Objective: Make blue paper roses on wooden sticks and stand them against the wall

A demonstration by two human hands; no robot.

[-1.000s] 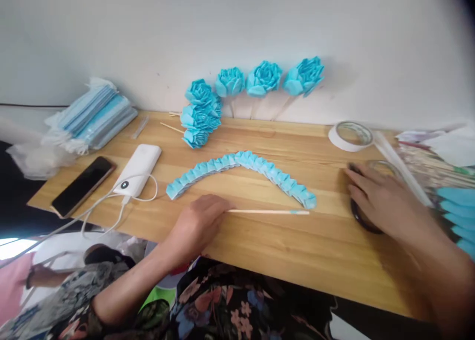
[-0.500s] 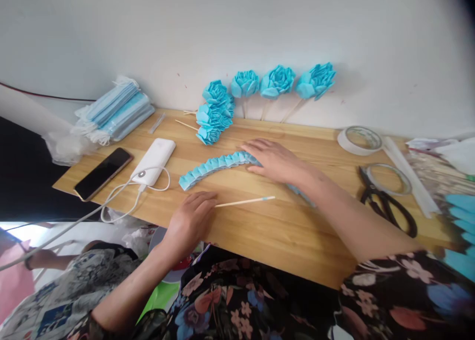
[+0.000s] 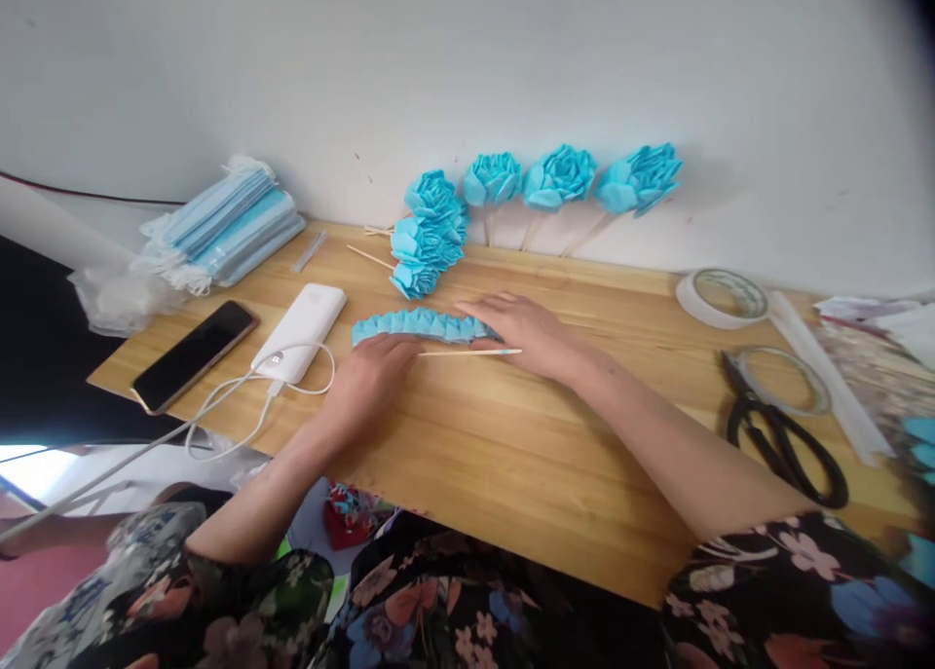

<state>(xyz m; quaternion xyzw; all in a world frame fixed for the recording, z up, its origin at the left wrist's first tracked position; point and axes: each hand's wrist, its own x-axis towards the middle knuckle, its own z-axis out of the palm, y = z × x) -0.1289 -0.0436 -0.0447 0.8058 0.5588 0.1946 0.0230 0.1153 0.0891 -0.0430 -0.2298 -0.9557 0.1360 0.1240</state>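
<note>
My left hand (image 3: 376, 369) holds a thin wooden stick (image 3: 467, 353) that points right, with a pale blue band near its tip. Just beyond it lies a pleated light-blue strip (image 3: 416, 323), and the left fingers reach its near edge. At the strip's right end, the fingers of my right hand (image 3: 520, 330) close over it, hiding that end. The stick's tip comes up to the right hand. Behind the hands rests a pile of blue folded flowers (image 3: 430, 236) on sticks.
Three more blue flowers (image 3: 559, 177) lean on the wall. At left are face masks (image 3: 226, 226), a phone (image 3: 196, 355) and a corded white power bank (image 3: 301, 330). Tape rolls (image 3: 720, 299) and black scissors (image 3: 785, 445) lie right. Another person's arm (image 3: 58, 533) shows lower left.
My left hand has moved up with the stick to the strip. The strip's visible part has straightened, and its tail no longer shows beyond my right wrist. The view has shifted slightly.
</note>
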